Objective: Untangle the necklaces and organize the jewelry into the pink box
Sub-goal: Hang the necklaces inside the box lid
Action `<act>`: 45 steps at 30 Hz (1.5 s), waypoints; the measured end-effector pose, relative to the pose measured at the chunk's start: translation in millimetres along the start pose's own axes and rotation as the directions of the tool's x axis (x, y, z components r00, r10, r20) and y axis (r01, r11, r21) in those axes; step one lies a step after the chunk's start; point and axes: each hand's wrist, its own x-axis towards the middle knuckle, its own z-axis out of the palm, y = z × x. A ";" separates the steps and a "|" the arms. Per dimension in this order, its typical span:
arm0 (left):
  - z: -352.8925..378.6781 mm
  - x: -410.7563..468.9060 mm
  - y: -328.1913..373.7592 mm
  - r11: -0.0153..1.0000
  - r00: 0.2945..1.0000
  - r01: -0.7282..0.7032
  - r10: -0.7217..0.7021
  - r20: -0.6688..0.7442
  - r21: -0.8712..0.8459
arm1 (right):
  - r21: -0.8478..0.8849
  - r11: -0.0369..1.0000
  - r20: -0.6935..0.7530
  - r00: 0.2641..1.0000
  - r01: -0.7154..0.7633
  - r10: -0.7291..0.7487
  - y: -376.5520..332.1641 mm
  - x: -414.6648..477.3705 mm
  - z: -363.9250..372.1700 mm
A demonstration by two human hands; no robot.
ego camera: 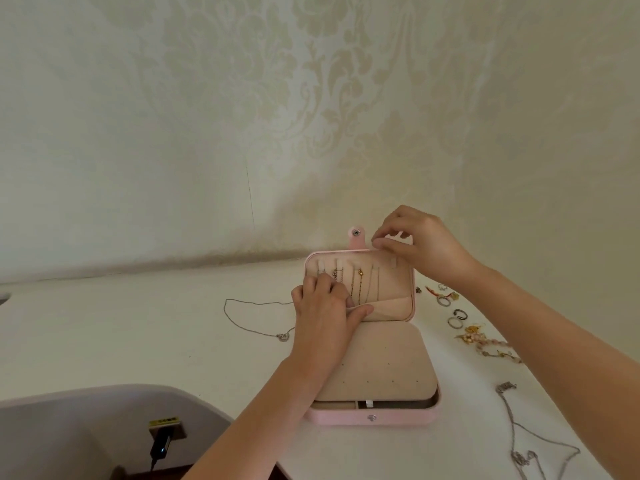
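The pink box (374, 418) stands open on the white table, its lid (412, 289) upright with several chains (356, 285) hanging on hooks inside. My left hand (325, 313) lies against the lid's inner face, thumb pulling the beige pocket (391, 308) outward. My right hand (419, 244) is at the lid's top right edge, fingertips pinching something small there; what it is I cannot tell. A silver necklace with a pendant (256, 323) lies left of the box. Another silver necklace (530, 441) lies at the front right.
Several rings (455, 317) and a beaded floral bracelet (491, 344) lie right of the box. A beige earring panel (377, 365) covers the box's base. The table's front-left edge curves away above a floor socket with a plug (162, 441). A patterned wall stands behind.
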 end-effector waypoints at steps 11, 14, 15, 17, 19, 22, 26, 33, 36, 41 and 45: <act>-13.6 15.6 4.4 0.994 0.983 0.074 -0.087 -0.162 -0.079 | 0.382 0.828 0.309 0.901 -0.410 0.304 8.0 -20.7 5.1; -19.9 35.4 1.1 0.994 0.988 0.101 -0.105 -0.115 -0.046 | 0.385 0.830 0.327 0.901 -0.403 0.286 6.8 -21.3 3.8; -22.4 42.0 -0.5 0.995 0.993 0.096 -0.098 -0.067 -0.033 | 0.380 0.835 0.328 0.902 -0.398 0.280 6.0 -20.9 2.9; -26.3 54.2 -2.3 0.995 0.993 0.082 -0.076 0.089 -0.065 | 0.351 0.855 0.328 0.905 -0.383 0.271 4.8 -19.8 -0.5; -29.6 59.7 -1.1 0.973 0.973 0.105 -0.058 0.222 -0.204 | 0.316 0.872 0.333 0.904 -0.375 0.268 5.7 -20.4 -4.4; -32.7 60.5 3.4 0.935 0.961 0.130 -0.037 0.274 -0.330 | 0.282 0.887 0.344 0.902 -0.365 0.262 4.3 -26.0 -13.0; -32.5 58.0 12.7 0.937 0.961 0.117 -0.023 0.277 -0.330 | 0.276 0.885 0.358 0.895 -0.375 0.267 0.0 -35.0 -23.0; -38.2 53.0 26.1 0.932 0.965 0.193 -0.123 0.231 -0.308 | 0.236 0.857 0.381 0.855 -0.458 0.352 14.7 -67.3 -63.8; -41.2 48.7 27.4 0.929 0.972 0.187 -0.129 0.195 -0.320 | 0.134 0.851 0.450 0.796 -0.507 0.404 17.1 -93.6 -71.0; -54.4 39.6 33.7 0.947 0.981 0.151 -0.107 0.165 -0.285 | 0.095 0.838 0.482 0.762 -0.537 0.433 3.6 -118.8 -60.0; -72.6 36.5 20.9 0.937 0.966 0.194 -0.131 0.221 -0.290 | 0.109 0.830 0.504 0.750 -0.547 0.428 -9.1 -118.2 -44.3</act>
